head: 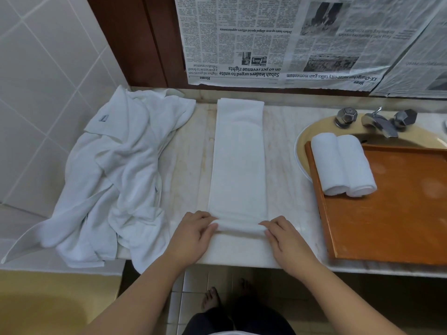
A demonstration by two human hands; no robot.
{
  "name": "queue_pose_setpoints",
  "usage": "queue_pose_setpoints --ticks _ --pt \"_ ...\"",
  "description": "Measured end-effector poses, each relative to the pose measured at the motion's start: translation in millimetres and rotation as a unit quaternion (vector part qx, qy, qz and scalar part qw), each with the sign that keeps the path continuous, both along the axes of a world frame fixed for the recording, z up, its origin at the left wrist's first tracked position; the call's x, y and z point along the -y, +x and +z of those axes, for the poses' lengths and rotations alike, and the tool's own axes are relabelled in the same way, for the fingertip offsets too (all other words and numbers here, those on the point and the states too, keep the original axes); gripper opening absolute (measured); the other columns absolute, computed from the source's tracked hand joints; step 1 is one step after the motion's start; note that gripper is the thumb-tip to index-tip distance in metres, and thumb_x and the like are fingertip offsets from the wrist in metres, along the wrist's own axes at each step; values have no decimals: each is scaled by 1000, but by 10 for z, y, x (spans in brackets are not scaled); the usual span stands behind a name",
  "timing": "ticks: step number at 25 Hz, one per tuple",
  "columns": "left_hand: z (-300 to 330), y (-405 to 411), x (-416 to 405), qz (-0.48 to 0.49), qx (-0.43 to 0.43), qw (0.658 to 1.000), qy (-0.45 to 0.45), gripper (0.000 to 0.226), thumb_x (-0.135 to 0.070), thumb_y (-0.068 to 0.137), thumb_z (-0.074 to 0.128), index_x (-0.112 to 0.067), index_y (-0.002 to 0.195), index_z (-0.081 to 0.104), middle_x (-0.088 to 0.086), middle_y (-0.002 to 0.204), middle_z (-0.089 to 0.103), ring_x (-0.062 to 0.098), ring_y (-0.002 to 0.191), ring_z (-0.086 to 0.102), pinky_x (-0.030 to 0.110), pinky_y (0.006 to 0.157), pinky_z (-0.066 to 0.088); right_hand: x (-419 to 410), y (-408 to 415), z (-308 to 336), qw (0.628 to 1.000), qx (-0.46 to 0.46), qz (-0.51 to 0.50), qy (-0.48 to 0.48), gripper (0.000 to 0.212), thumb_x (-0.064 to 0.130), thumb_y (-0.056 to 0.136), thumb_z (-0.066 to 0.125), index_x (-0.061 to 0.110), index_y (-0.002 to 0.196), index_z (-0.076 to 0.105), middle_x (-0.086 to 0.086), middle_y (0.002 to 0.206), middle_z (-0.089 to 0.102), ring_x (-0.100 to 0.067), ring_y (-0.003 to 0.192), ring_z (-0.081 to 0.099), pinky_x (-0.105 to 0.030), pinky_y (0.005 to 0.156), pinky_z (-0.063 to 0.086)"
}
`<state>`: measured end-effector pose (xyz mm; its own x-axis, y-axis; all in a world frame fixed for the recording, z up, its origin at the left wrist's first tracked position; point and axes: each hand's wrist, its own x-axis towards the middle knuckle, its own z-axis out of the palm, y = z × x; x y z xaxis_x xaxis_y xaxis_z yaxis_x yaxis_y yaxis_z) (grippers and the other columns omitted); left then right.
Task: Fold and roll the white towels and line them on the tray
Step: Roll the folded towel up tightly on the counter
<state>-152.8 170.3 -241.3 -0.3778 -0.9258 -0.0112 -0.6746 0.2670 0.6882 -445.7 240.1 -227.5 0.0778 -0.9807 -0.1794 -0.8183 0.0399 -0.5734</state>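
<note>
left hand (193, 232) pinches towel (238, 165) roll's left end | right hand (285, 238) pinches its right end | tray (387, 226): two rolled towels (342, 163) side by side

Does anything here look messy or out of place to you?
Yes: the wooden tray sits partly over the sink basin rather than flat on the counter, and a crumpled pile of white towels at the left droops over the counter's front edge.
</note>
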Motion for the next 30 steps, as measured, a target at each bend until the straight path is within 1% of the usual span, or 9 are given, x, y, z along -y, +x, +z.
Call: queue_pose_setpoints --ticks 4,7,10,12,15,18,23,27,30 --pt "132 -97 124 20 4 997 71 20 -39 107 48 -35 114 66 -14 96 63 8 99 51 32 91 45 253 23 135 992 58 -56 94 29 33 111 39 29 132 59 11 115 55 -7 107 56 -20 86 41" --pt "156 -216 156 36 34 999 22 20 -33 104 54 -37 123 56 -10 88 53 14 98 49 33 81 47 332 46 165 986 101 -97 93 17 29 108 46 41 117 51 9 94 56 -8 83 58 -22 68 43" --pt "87 -336 187 13 118 985 -122 25 -11 88 71 -30 104 68 0 100 55 25 88 50 37 71 47 311 136 125 997 -21 -61 -45 31 10 97 60 38 110 64 7 104 50 -14 91 52 -27 76 46" --pt "-1 -385 176 -52 163 966 -196 35 1 70 77 -21 97 69 4 103 60 26 86 54 36 70 43 283 225 -21 983 -121 27 -136 47 -4 76 76 29 110 71 3 105 56 -20 94 55 -32 77 46" --pt "-75 -415 2 -102 146 957 -230 34 -1 74 63 -11 107 68 5 106 64 27 91 63 38 79 51 202 339 -149 971 -132 50 -192 58 -5 60 84 19 112 73 0 103 64 -24 94 63 -36 77 50" --pt "-131 -394 -112 -92 148 967 -186 41 -20 91 56 -7 129 64 10 123 64 28 111 61 41 96 53 66 387 -144 972 -128 33 -195 47 12 78 78 15 124 70 -3 119 67 -24 108 63 -40 91 54" --pt "-77 -388 58 -75 143 976 -147 37 -40 104 48 -18 128 65 0 121 63 21 107 62 38 90 54 123 277 -173 978 -154 34 -137 54 7 82 75 21 132 62 0 131 61 -23 116 60 -38 95 53" --pt "41 -389 177 -80 152 984 -39 38 -47 110 31 -35 134 59 -15 121 56 13 110 48 37 100 35 282 218 -55 985 -148 55 -68 49 11 97 45 30 143 49 5 133 54 -19 118 51 -37 100 41" --pt "107 -426 192 -50 150 987 30 33 -46 111 28 -42 130 55 -20 114 51 10 111 46 36 102 23 395 143 90 994 -102 48 -1 38 25 108 34 42 141 43 10 125 53 -16 112 48 -37 99 36"
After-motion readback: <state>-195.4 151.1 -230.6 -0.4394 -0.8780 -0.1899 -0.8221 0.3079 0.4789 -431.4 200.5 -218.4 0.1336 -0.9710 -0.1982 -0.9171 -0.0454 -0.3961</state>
